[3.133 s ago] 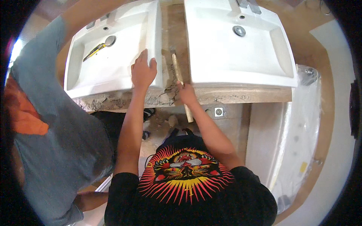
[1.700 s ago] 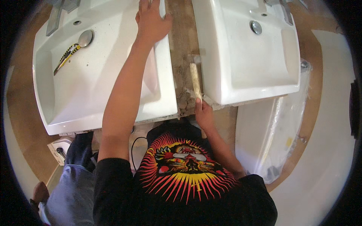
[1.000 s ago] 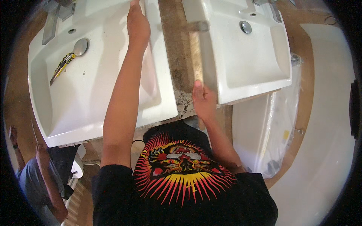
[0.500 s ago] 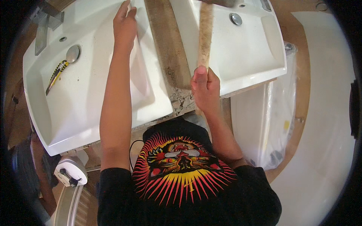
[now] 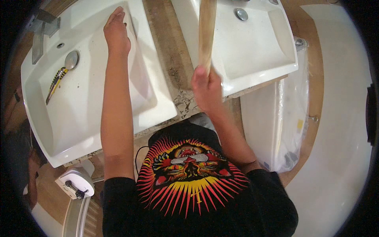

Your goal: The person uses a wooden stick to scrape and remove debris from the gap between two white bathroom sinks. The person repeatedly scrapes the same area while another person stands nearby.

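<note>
My right hand (image 5: 207,89) is wrapped around the lower part of a hammer's wooden handle (image 5: 207,35). The handle points away from me above the gap between two white washbasins; its head lies beyond the upper edge of the view. Over the inner side of the left washbasin (image 5: 87,130), my left hand (image 5: 117,33) is seen edge-on, fingers stretched and close together. Nothing shows in it, though its palm side is hidden. A yellow-and-black utility knife (image 5: 57,83) lies in that basin beside the round metal drain cap (image 5: 72,60).
The right washbasin (image 5: 256,55) has its own drain cap (image 5: 241,14). Between the basins runs a brown strip (image 5: 169,43) above rough stone. A tap (image 5: 41,35) stands at far left. Plastic-wrapped white ware (image 5: 276,122) is at right. At the left rim, a dim arm (image 5: 33,170) shows.
My left hand has shifted left and nearer to me. The hammer has moved slightly left, its handle looks larger, and its dark head has gone out of view.
</note>
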`<state>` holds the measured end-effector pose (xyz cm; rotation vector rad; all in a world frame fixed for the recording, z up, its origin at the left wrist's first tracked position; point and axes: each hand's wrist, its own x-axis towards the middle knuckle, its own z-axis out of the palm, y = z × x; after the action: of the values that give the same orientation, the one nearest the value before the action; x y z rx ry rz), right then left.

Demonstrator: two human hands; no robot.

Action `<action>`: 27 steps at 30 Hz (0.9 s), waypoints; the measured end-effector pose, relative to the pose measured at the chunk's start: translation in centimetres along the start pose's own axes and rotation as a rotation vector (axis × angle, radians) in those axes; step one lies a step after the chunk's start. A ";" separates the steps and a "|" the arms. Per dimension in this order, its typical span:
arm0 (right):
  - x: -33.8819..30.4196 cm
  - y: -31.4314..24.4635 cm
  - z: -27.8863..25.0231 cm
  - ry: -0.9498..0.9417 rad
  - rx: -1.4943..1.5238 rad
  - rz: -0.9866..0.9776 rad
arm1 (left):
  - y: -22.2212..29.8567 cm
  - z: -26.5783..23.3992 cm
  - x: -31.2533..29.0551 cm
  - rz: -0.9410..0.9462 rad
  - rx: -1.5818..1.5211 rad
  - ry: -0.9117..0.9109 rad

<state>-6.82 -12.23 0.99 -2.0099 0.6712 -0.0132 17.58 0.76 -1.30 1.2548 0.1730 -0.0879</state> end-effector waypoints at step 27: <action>1.3 -1.6 -0.6 0.004 -0.036 0.070 | 0.4 -0.5 0.4 0.055 0.185 -0.045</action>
<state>-5.17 -12.68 2.25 -2.0201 0.7491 0.0366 18.03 1.36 -1.14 1.4395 0.0926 -0.0862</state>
